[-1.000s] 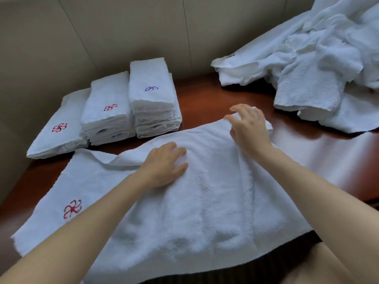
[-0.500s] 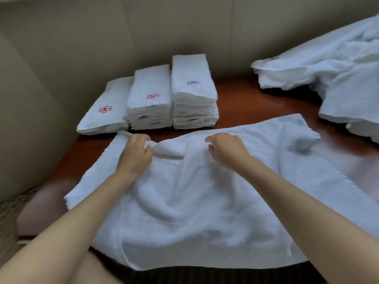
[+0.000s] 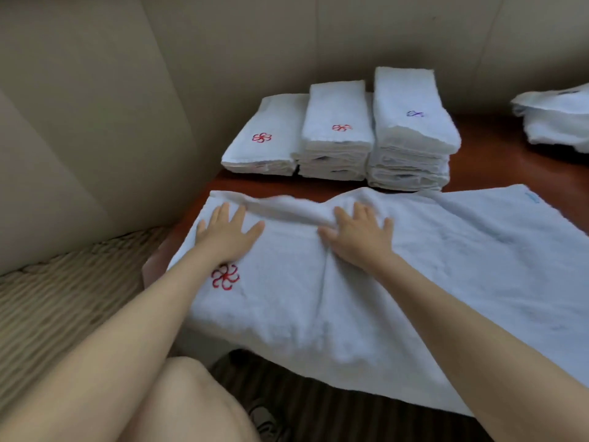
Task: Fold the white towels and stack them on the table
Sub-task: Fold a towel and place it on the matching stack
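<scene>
While left hand (image 3: pixel 228 236) presses towel (image 3: pixel 446 266), right hand (image 3: pixel 360 240) flat beside it

Spread towel (image 3: pixel 398 282) lies across the counter (image 3: pixel 497 154) in front of me, its near edge hanging over the counter's front. My left hand (image 3: pixel 228 236) lies flat on its left end; my right hand (image 3: pixel 358 239) flat just right of it. Behind the towel, three folded stacks side by side: left stack (image 3: pixel 267 145), middle stack (image 3: pixel 336 138), right stack (image 3: pixel 411 129). Unfolded pile (image 3: pixel 557 119) far right, rear.
</scene>
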The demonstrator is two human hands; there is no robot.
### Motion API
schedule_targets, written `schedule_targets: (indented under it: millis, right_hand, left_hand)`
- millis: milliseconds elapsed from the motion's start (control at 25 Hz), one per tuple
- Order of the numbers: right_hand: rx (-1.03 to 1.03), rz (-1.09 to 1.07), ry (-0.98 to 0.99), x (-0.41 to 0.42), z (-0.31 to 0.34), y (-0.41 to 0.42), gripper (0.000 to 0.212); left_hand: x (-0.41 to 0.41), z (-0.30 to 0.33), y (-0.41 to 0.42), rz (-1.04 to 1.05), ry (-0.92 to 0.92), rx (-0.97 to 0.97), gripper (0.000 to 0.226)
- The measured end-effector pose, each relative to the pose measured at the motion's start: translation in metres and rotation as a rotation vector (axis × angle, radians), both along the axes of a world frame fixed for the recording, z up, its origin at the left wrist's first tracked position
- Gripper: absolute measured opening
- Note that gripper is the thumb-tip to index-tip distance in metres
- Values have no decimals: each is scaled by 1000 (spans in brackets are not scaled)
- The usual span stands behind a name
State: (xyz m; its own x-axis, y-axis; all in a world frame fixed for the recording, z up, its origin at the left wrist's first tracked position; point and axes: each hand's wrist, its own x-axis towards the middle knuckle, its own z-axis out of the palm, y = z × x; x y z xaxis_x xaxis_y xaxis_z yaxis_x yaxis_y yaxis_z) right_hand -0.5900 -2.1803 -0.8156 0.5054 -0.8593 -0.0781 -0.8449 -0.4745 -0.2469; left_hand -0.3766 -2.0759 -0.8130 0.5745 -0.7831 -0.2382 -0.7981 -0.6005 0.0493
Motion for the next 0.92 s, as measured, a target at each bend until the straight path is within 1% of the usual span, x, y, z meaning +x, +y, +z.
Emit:
schedule_targets:
  millis: [80, 240, 320, 400, 480, 520, 600, 640, 680, 720, 760, 840, 920]
  right_hand:
    - [15, -119, 0, 4, 0, -14, 64]
    - [-75, -213, -63, -10, -10, -17, 72]
    - [-95, -261, -41, -21, -14, -21, 75]
    - [-90, -278, -4, -22, -12, -25, 74]
    - [-19, -239, 4, -17, -7, -25, 70]
    - [34, -191, -36, -18, -3, -25, 66]
    - [81, -112, -238, -34, 10, -26, 54]
    - [35, -111, -380, -49, 18, -29, 47]
    - [-64, -145, -487, -68, 25, -35, 42]
    - [-178, -204, -506, -90, 30, -46, 41]
    - [-259, -278, -442, -113, 29, -58, 41]
    - [-271, -408, -197, -154, 18, -75, 41]
    - [-179, -474, -30, -180, -3, -79, 40]
  left_hand:
    - [7, 3, -12, 3, 0, -24, 70]
    - [11, -7, -9, -50, -42, -81, 66]
    - [20, -7, -15, -51, -50, -92, 65]
    - [26, -3, -27, -58, -50, -92, 64]
    - [28, 1, -38, -54, -33, -64, 63]
    - [25, 3, -41, -35, -32, -44, 61]
    - [8, 10, -45, 5, -104, -16, 56]
    - [-7, 14, -50, -13, -150, -37, 54]
    - [-27, 18, -57, -70, -171, -97, 54]
    - [-52, 21, -66, -162, -163, -188, 54]
    - [-79, 24, -75, -275, -133, -278, 53]
    - [-138, 26, -98, -522, -58, -362, 50]
    - [-187, 20, -118, -678, 23, -303, 50]
